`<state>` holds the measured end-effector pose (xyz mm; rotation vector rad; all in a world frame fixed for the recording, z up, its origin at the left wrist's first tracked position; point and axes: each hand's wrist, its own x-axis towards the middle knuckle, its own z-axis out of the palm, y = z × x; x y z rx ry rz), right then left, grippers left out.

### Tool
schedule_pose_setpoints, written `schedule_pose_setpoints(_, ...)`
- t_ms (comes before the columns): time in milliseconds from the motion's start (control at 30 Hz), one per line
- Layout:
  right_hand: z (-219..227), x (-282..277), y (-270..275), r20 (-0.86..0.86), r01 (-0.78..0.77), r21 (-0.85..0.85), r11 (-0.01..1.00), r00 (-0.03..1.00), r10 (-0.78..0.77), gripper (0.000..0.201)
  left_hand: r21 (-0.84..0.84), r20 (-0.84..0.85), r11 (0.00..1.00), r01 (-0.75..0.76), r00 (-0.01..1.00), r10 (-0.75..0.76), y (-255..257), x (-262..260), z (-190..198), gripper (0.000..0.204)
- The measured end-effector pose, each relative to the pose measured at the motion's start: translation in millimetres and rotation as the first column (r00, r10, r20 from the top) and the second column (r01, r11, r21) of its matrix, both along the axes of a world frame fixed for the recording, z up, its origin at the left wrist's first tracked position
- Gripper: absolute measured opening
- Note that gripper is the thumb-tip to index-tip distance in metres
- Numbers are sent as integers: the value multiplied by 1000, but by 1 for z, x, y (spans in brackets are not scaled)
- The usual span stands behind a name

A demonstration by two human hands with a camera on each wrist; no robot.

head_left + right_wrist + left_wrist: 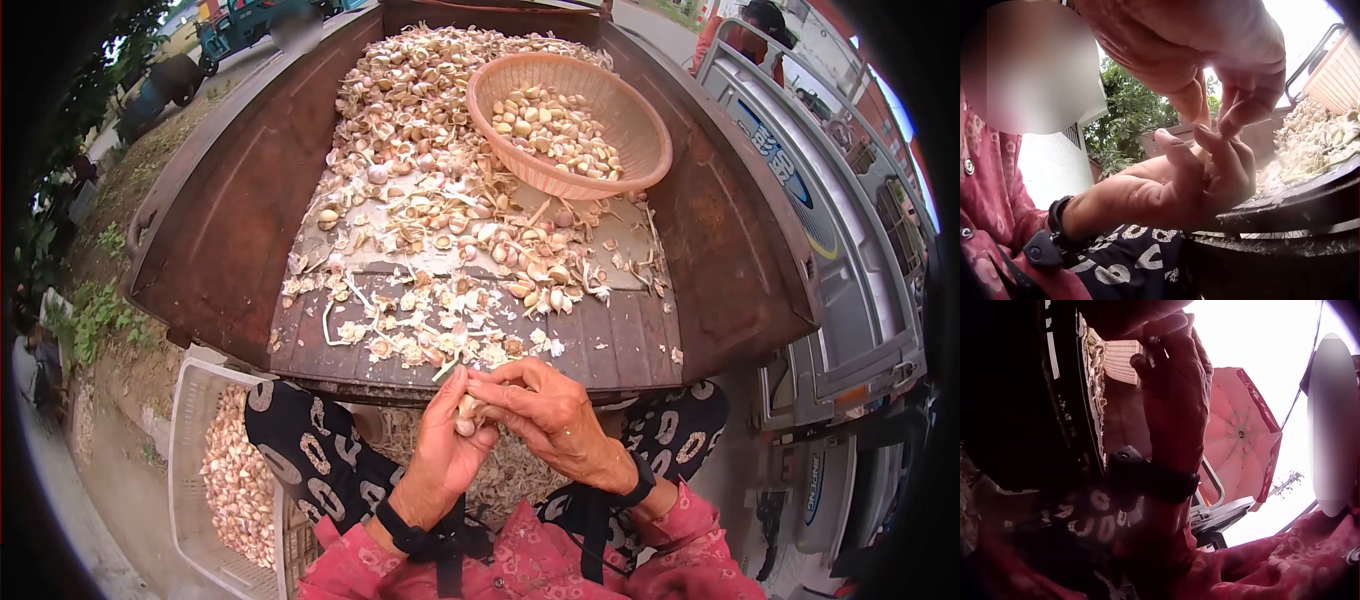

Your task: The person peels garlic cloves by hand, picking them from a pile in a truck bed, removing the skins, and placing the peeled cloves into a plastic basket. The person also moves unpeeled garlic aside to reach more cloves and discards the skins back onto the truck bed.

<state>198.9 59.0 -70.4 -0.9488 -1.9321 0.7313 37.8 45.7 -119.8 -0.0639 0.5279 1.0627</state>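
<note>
Both hands meet above the front edge of a rusty cart bed (620,340). In the left hand (440,455) are garlic cloves (466,420), held between thumb and fingers. The right hand (550,415) reaches over from the other side, thumb and fingertips pinching at the same garlic. A short green stem (446,369) shows just beyond the left thumb. In the right wrist view the fingertips of both hands come together, and they hide most of the garlic. Loose garlic cloves (520,255) and papery skins (440,310) lie on the bed beyond the hands.
A pink plastic basket (485,120) with peeled-looking cloves stands at the bed's back right, beside a large garlic heap (400,100). A white crate (185,450) of cloves is at the lower left. Skins (500,465) litter the ground between the knees. A grey vehicle (840,260) stands right.
</note>
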Motion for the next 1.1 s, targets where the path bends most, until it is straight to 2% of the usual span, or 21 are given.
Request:
schedule_pose_setpoints(33,5,-2,1,125,-36,84,996,992,26,32,0,0,1000,-2,1000,2,2,-3,1,25)
schedule_pose_setpoints(100,12,4,23,110,-50,24,998,993,47,30,-116,185,992,54,982,-32,5,-11,6,23)
schedule_pose_setpoints(200,3,23,83,321,86,159,984,938,-133,16,-4,294,998,-69,953,67,-4,-48,31,29)
schedule_pose_setpoints(233,-5,28,100,434,77,210,975,886,-164,11,70,263,986,-151,956,128,-9,-68,45,32)
schedule_pose_setpoints(267,-11,31,110,433,80,210,974,886,-167,11,172,204,946,-275,949,239,-18,-89,60,34)
schedule_pose_setpoints(333,-21,31,125,694,37,180,983,704,-154,7,422,-42,805,-417,878,476,-41,-147,72,31)
schedule_pose_setpoints(367,-25,30,128,691,36,178,983,706,-151,7,445,-256,734,-513,712,654,-53,-176,74,27)
schedule_pose_setpoints(400,-29,29,129,678,3,230,973,717,-163,7,566,-471,716,-408,552,688,-75,-227,58,28)
schedule_pose_setpoints(467,-37,32,132,665,-28,276,961,727,-170,8,540,-828,743,-396,-91,554,-94,-267,54,33)
schedule_pose_setpoints(500,-41,34,134,660,-55,270,961,738,-143,8,540,-828,744,-395,-91,553,-104,-288,43,33)
schedule_pose_setpoints(567,-38,35,131,656,-80,264,961,746,-118,8,487,-742,850,-203,-609,279,-114,-311,23,40)
schedule_pose_setpoints(633,-27,33,120,690,-23,109,994,722,-59,6,542,-748,814,-208,-561,354,-112,-299,24,42)
schedule_pose_setpoints(767,-25,33,122,722,-45,118,992,690,-55,9,526,-851,842,-120,-66,522,-63,-220,56,33)
schedule_pose_setpoints(833,-22,35,127,478,-70,-64,995,873,92,16,531,-843,848,-5,96,529,-40,-174,75,30)
schedule_pose_setpoints(867,-14,32,122,314,-23,-254,967,944,105,18,528,-843,848,52,155,515,-31,-152,82,28)
schedule_pose_setpoints(900,-7,29,115,316,-27,-250,968,942,108,18,518,-842,849,103,235,485,-23,-132,88,27)
schedule_pose_setpoints(933,-3,25,106,-33,-98,-517,850,995,94,17,513,-843,836,192,297,449,-16,-116,89,26)
schedule_pose_setpoints(967,2,20,95,-360,-251,-700,669,933,-26,16,499,-844,827,259,362,396,-9,-104,87,25)
schedule_pose_setpoints(1033,15,8,64,-633,-429,-669,607,757,-162,20,472,-864,790,391,381,328,5,-79,89,25)
schedule_pose_setpoints(1067,27,1,44,-725,-500,-610,614,665,-178,20,486,-874,724,489,297,385,13,-71,89,24)
schedule_pose_setpoints(1100,41,0,26,-805,-624,-550,556,574,-152,20,483,-867,652,584,217,448,22,-64,88,22)
